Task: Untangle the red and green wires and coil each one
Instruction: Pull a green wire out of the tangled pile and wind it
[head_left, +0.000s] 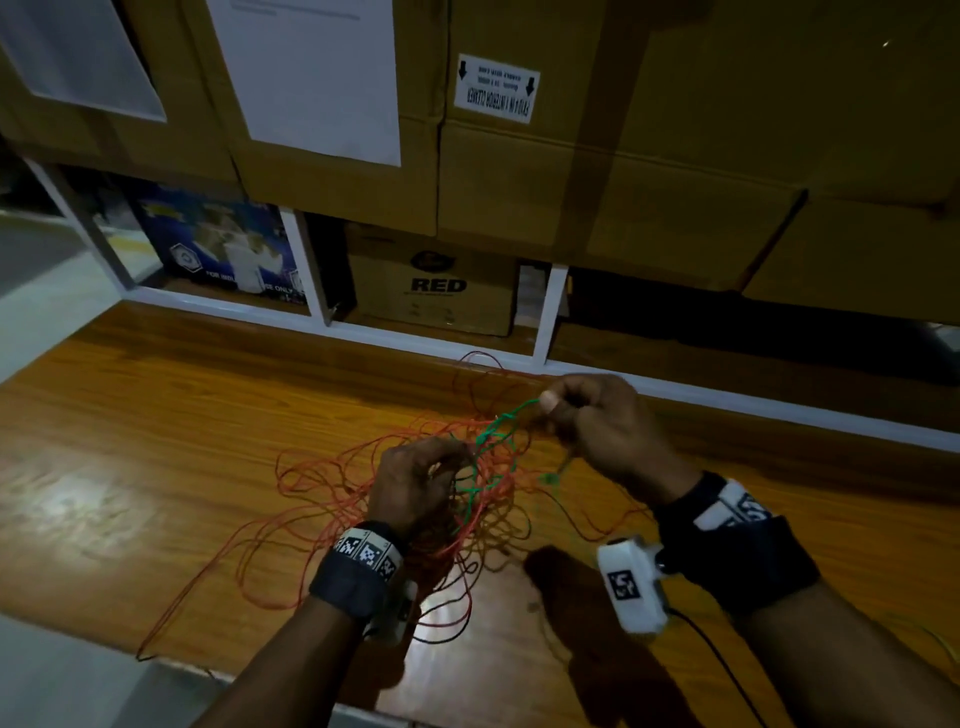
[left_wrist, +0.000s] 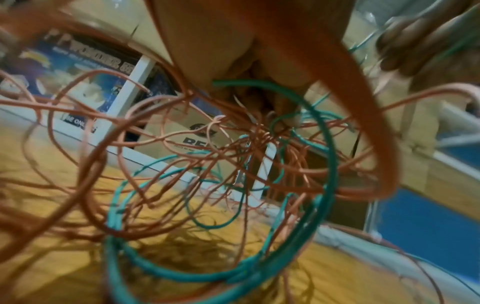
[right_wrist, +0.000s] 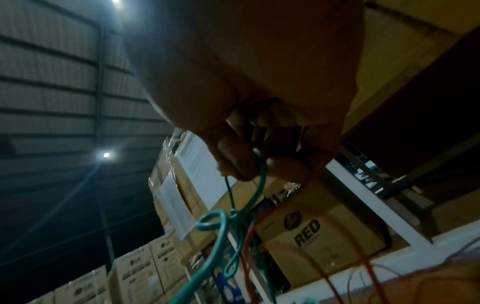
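A loose tangle of red wire (head_left: 332, 488) sprawls over the wooden tabletop (head_left: 156, 415), with a green wire (head_left: 491, 457) knotted through its middle. My left hand (head_left: 415, 480) is raised over the heap, fingers curled into the red and green strands (left_wrist: 262, 131). My right hand (head_left: 597, 421) is up and to the right; its thumb and fingers pinch a loop of the green wire (right_wrist: 261, 174), which runs taut down to the knot (right_wrist: 233, 214). Big red loops (left_wrist: 109, 160) and green loops (left_wrist: 324, 185) hang close to the left wrist camera.
Stacked cardboard boxes (head_left: 571, 156) and a white shelf frame (head_left: 550, 317) with a box marked RED (head_left: 439, 291) stand right behind the table. A red strand (head_left: 171, 613) trails toward the table's front left edge. Black cable (head_left: 711, 654) runs from the right wrist camera.
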